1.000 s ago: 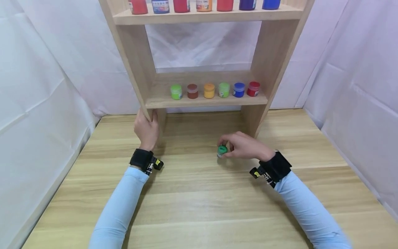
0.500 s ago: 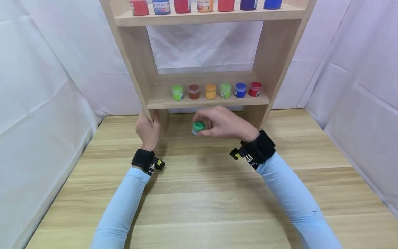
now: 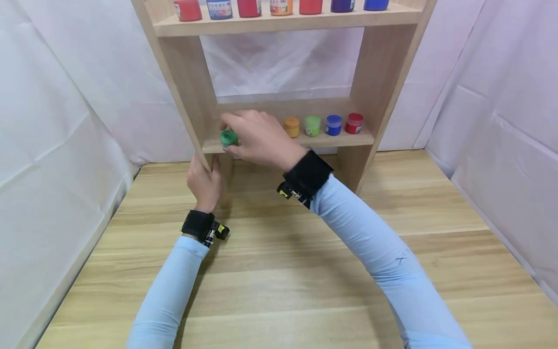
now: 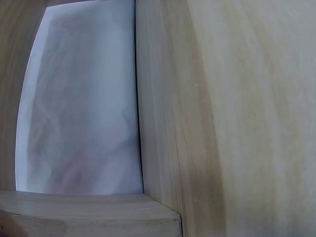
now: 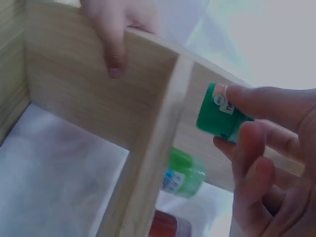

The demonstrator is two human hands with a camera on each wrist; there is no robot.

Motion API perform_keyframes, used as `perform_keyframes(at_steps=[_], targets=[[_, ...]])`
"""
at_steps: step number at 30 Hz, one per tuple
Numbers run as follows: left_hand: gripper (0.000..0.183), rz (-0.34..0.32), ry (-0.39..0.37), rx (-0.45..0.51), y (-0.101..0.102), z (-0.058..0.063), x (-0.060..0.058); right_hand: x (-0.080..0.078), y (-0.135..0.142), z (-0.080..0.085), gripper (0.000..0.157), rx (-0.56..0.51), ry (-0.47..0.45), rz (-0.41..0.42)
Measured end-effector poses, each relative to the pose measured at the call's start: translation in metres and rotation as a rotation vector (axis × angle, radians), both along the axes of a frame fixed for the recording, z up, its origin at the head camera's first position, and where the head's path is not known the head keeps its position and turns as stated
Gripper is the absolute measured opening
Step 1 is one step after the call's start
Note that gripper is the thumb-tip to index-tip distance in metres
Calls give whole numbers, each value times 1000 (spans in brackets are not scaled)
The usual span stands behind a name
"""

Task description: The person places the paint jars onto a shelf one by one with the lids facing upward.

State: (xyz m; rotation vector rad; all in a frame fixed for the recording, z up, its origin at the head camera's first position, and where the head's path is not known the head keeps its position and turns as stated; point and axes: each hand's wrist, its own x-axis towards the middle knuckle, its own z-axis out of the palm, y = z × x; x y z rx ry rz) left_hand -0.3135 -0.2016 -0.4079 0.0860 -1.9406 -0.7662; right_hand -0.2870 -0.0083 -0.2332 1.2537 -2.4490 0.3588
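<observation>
In the head view my right hand (image 3: 263, 138) pinches a small dark green paint jar (image 3: 228, 138) between thumb and fingers, at the left end of the lower shelf board (image 3: 331, 141). The right wrist view shows that jar held apart from the board, near a light green paint jar (image 5: 185, 173) and a brown paint jar (image 5: 165, 224) standing on it. My left hand (image 3: 204, 184) grips the lower left side panel (image 3: 185, 92) of the wooden shelf unit, its thumb on the inner face. The left wrist view does not show the left fingers clearly.
On the lower board stand an orange jar (image 3: 291, 127), a light green jar (image 3: 312, 126), a blue jar (image 3: 333, 125) and a red jar (image 3: 354, 123). Several larger paint jars line the upper board (image 3: 283, 25). White cloth (image 3: 492, 145) surrounds the wooden table (image 3: 270, 291).
My right hand has carried the dark green jar up and left from above the table to the lower board's left end. My left hand has stayed on the side panel.
</observation>
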Motion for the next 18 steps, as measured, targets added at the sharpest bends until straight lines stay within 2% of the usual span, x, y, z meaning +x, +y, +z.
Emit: perform_keyframes(at_steps=[11, 18], targets=[[29, 7, 1, 8, 0, -1, 1, -8, -26, 1, 15, 114, 64, -129], [29, 15, 9, 5, -1, 1, 0, -11, -35, 5, 19, 160, 113, -191]])
